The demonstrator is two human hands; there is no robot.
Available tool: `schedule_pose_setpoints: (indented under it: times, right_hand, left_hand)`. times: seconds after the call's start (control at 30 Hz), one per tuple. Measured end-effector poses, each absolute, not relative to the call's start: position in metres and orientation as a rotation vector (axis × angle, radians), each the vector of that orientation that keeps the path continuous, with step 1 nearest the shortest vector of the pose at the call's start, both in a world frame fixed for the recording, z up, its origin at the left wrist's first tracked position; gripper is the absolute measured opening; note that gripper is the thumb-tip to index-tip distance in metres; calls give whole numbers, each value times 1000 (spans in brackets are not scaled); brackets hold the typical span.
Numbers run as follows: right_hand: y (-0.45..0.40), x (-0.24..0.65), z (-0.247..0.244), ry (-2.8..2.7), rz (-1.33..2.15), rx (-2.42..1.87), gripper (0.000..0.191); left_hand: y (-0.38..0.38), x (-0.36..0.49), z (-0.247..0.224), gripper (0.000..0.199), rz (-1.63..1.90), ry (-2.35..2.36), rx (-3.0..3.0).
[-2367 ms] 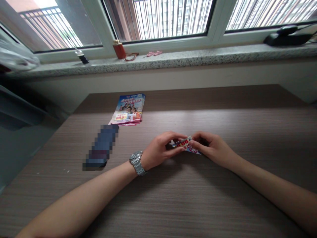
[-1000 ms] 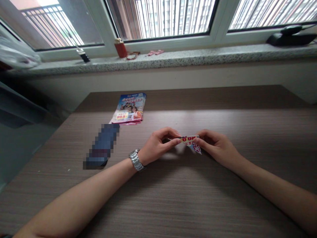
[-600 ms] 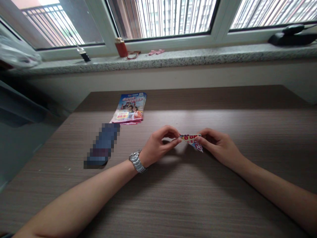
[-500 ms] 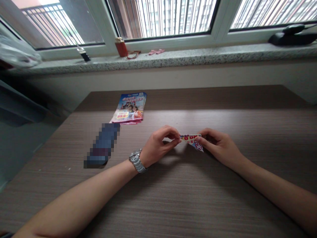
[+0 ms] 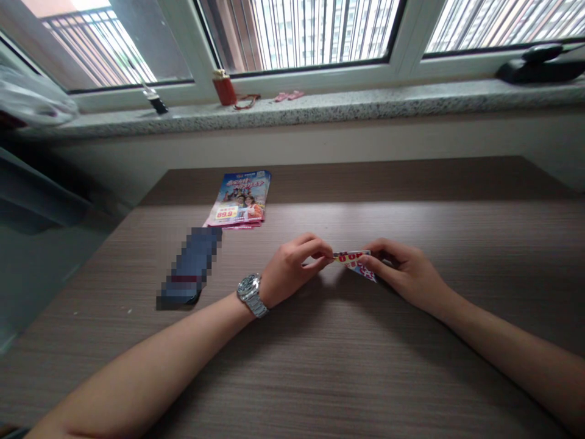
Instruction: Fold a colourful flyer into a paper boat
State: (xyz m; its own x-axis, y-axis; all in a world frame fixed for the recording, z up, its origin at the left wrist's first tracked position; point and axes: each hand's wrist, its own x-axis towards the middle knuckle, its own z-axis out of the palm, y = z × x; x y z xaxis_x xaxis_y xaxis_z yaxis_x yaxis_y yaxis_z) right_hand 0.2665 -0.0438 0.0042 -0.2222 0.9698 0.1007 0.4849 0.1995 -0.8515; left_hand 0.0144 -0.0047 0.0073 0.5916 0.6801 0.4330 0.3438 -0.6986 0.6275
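Between my two hands is a small piece of folded printed paper [image 5: 354,261], white, yellow and red with part of some large figures showing. My left hand [image 5: 297,268], with a metal watch [image 5: 252,295] on its wrist, pinches the paper's left tip between thumb and fingers. On the other side, my right hand [image 5: 402,268] grips the right end, its thumb on the near face and its fingers behind. A pointed corner of the paper hangs below the right thumb. The fingers hide both ends of the paper.
A stack of printed flyers [image 5: 242,198] lies at the back left of the wooden table [image 5: 320,378]. Nearer is a dark, pixelated flat object [image 5: 189,268]. On the stone sill [image 5: 365,110] stand a red lighter-like item [image 5: 223,88], small pink pieces [image 5: 289,96] and a black device [image 5: 543,67].
Both hands keep their hold on the folded paper and have barely moved. The paper has tilted slightly, with its hanging corner a little flatter.
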Motion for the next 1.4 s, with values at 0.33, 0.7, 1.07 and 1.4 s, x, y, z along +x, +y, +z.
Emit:
schedule_pose_setpoints:
  times: [0.33,0.7,1.07,1.4]
  right_hand:
    - [-44,265,6,-1818,940,-1331,24]
    - [-44,264,7,-1799,975,-1343,23]
    - [-44,265,2,-1691,1052,-1311,24]
    - [-46,264,1,-1731,1021,-1278,20]
  left_hand:
    - [-5,13,10,4,849,803,2334]
    - [-7,16,8,6,813,870,2130]
    - [-10,19,8,20,809,811,1591]
    - [-8,17,8,19,811,769,1480]
